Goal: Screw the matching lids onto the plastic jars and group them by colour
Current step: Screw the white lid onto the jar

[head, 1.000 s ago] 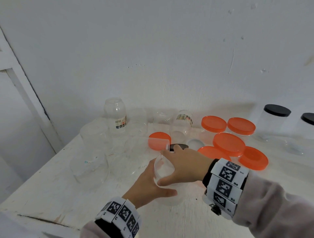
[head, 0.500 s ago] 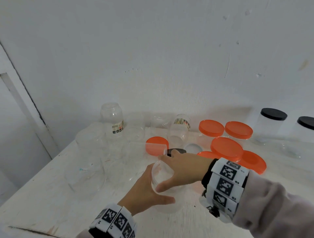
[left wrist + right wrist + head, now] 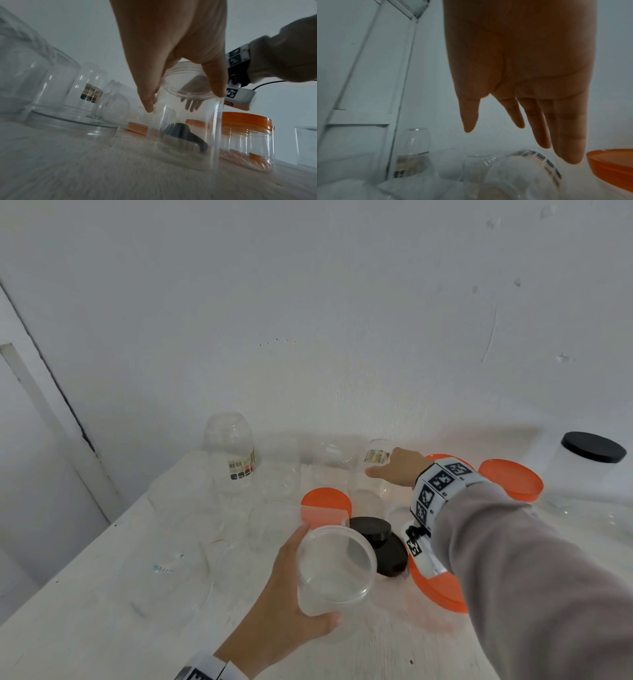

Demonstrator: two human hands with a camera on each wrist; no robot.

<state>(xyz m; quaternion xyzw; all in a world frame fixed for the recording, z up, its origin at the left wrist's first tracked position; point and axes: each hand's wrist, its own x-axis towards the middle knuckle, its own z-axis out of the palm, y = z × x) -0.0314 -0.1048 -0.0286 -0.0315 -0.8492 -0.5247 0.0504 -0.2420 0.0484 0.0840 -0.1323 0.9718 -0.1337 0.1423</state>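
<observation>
White table [image 3: 85,628]: right hand [image 3: 394,467] left the open jar [image 3: 334,571], now flat and empty by the labelled jar [image 3: 375,470]; left hand [image 3: 284,607] still grips it, lid pending

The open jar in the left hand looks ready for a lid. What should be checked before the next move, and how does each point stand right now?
1. Open jar gripped firmly: ok, the left hand wraps its side.
2. Jar mouth clear: ok, no lid on it.
3. Jar upright: ok; whether it rests on the table cannot tell.
4. Right hand free: ok, fingers straight, holding nothing, reaching over the labelled jar.
5. A loose lid within reach: ok, two black lids lie just behind the jar, an orange lid beside them.
6. Which lid matches: cannot tell.
</observation>
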